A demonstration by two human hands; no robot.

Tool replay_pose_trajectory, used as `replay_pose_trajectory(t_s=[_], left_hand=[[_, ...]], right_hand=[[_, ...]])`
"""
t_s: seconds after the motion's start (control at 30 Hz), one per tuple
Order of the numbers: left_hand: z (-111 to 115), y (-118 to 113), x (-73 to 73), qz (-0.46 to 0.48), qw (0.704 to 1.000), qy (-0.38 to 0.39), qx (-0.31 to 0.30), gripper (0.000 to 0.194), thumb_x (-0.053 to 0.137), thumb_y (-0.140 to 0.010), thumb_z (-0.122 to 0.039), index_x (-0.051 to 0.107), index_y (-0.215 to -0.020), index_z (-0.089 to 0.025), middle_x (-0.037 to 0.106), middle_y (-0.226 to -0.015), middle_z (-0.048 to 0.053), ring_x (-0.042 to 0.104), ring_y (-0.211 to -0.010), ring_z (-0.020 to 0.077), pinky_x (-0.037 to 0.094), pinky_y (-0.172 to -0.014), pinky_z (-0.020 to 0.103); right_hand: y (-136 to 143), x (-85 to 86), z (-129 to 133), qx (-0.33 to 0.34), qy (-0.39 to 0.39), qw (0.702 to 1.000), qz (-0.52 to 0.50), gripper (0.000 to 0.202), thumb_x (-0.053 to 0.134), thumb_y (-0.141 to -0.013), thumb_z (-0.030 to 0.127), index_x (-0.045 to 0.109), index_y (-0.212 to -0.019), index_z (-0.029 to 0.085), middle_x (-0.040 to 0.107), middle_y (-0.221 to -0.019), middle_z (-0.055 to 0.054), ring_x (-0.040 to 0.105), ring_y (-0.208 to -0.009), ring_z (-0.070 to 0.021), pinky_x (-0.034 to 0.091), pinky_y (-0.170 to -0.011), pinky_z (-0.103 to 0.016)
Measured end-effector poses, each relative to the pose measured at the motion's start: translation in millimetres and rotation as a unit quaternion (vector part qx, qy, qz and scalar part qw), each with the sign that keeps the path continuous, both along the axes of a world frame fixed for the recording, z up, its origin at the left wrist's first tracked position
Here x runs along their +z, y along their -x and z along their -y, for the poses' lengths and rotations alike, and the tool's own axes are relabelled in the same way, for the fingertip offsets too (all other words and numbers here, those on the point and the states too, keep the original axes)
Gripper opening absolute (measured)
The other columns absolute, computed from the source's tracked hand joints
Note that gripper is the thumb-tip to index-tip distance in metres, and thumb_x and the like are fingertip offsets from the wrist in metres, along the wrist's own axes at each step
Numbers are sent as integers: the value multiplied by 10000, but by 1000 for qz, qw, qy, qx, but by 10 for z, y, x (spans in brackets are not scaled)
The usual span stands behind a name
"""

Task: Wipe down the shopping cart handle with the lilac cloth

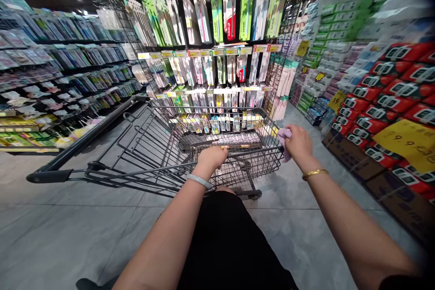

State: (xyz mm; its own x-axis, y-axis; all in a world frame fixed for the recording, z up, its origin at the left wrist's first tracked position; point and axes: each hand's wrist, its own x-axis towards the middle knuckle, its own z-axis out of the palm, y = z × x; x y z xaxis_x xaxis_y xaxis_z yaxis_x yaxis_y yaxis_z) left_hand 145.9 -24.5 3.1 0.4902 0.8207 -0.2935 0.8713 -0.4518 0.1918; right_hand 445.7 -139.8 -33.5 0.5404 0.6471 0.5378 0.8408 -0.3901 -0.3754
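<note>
A black wire shopping cart (163, 170) stands sideways before me, its handle (95, 133) at the left. My left hand (212, 159) is closed around the near top rim of the basket. At the basket's right front corner, my right hand (298, 142) is closed on a light purple cloth (284, 142), pressed against the cart's rim. The cloth's lower end hangs down outside the wire. Fingers of both hands are partly hidden behind their backs. No goods can be made out inside the basket.
Beyond the cart stands a rack of packaged toothbrushes (217, 16) with price tags. Red packs (387, 95) are stacked on cardboard boxes (377, 181) at the right, with a yellow price sign (408, 142). Stocked shelves (68, 63) line the left. Grey tiles (136, 226) cover the floor.
</note>
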Motion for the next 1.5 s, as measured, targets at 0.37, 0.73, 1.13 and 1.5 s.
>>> replay_pose_trajectory(t_s=[0.37,0.73,1.13,1.5], left_hand=[[33,27,30,0,999,-42,-18,661,178,-976,-435,713,-722,-140,721,-687,134,694,-791,253,512,-762,346],[204,634,62,17,966,-258,13,647,170,-1010,-509,708,-913,-164,714,-809,112,677,-766,229,450,-684,298],[-254,1877,144,-92,980,-154,88,809,87,-968,-603,722,-739,-157,714,-819,154,675,-822,281,460,-687,327],[-283,1869,166,-84,985,-133,68,728,114,-979,-525,737,-876,-162,727,-939,151,678,-909,281,478,-735,336]], right_hand=[[885,-193,39,231,45,970,67,356,554,-821,229,640,-1165,250,619,-1263,-77,506,-1201,-288,340,-1040,-453],[365,33,-46,287,225,930,50,515,546,-862,549,575,-1338,355,596,-1360,-56,531,-1255,-321,417,-1005,-521],[834,-184,-150,195,115,974,34,463,365,-963,541,665,-1158,248,679,-1092,-79,610,-989,-253,427,-821,-375],[2293,-203,-380,376,39,917,123,433,487,-955,497,563,-1331,295,592,-1240,-102,509,-1098,-264,370,-931,-407]])
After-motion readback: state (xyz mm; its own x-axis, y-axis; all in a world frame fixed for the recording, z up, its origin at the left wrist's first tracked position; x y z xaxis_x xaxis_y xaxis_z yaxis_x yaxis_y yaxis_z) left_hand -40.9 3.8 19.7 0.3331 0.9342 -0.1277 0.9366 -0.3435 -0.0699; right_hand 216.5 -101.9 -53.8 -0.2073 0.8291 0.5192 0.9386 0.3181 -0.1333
